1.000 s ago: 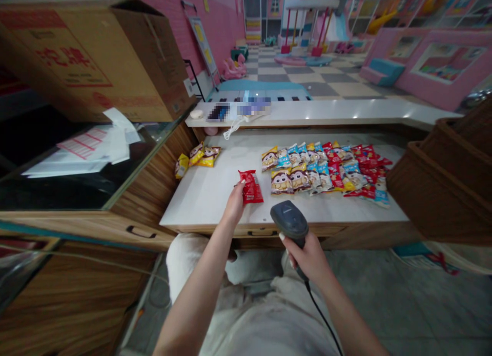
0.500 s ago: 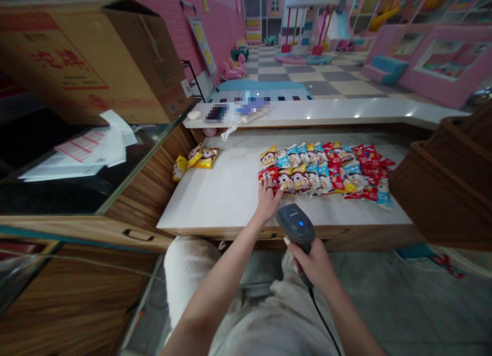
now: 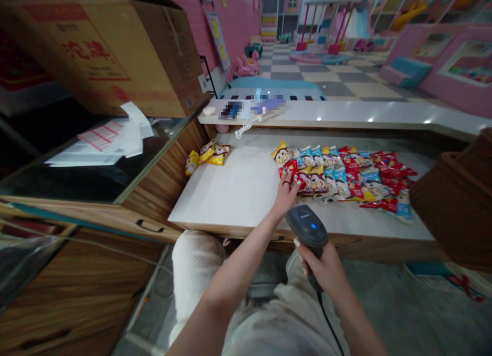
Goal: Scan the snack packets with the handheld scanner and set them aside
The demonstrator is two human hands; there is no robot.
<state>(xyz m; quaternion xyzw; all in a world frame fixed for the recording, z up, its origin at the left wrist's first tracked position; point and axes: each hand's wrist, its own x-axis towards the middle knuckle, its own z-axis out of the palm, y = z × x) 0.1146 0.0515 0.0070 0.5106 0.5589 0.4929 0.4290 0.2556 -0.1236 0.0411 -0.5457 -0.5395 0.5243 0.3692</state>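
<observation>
My left hand (image 3: 286,197) lies over a red snack packet (image 3: 291,170) at the left end of the lower row, fingers spread on top of it. Its neighbours are yellow-and-brown packets (image 3: 318,180), and a yellow packet (image 3: 282,154) lies just behind. In my right hand (image 3: 323,261) is a dark grey barcode scanner (image 3: 306,225), gripped by its handle. A blue light glows on the scanner's head, which points towards the counter, and a black cable runs down from the handle. My right palm is partly hidden.
Two rows of red, blue and yellow packets run along the white counter (image 3: 219,192). Several yellow packets (image 3: 221,154) lie at its left end. A cardboard box (image 3: 161,58) and papers (image 3: 111,140) stand left; a brown woven basket (image 3: 453,207) borders the right. Phones (image 3: 230,110) rest on the ledge.
The view has swung left, so everything sits further right. The red packet under my left hand has tilted and lies closer against its neighbour. My right hand still holds the scanner.
</observation>
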